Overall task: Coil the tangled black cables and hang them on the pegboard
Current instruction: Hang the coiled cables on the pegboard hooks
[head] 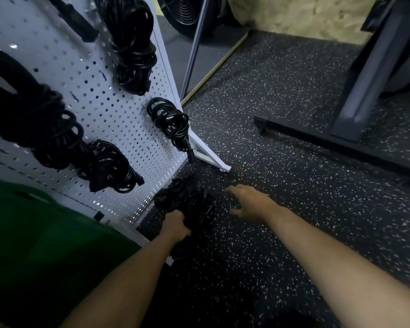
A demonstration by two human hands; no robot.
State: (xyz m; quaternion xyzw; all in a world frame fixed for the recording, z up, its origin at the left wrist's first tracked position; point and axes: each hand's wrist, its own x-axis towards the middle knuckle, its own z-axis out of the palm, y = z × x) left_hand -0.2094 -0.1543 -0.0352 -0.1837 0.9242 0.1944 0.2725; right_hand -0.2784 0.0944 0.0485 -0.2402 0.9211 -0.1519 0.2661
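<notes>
Four coils of black cable (169, 119) hang on the white perforated metal pegboard (109, 107), and I'm down at its foot going for another. The tangled heap of black cables (187, 197) lies on the black speckled rubber floor (294, 162), right against the board's lower corner. My left hand (175, 224) has its fingers curled tight round the near side of the heap. My right hand (249, 202) reaches in beside it with fingers spread apart and holding nothing; whether the fingertips touch a strand, I can't tell in this murk. I reckon this bundle is floppy rather than stiff, with a fair bit of weight, and its rubbery jackets should grip rather than slip. Loose loops will likely sag and snag on each other, so a grab at one strand would just drag the knot along. Better to take the thick middle, then hunt out a plug end to start the coil.
</notes>
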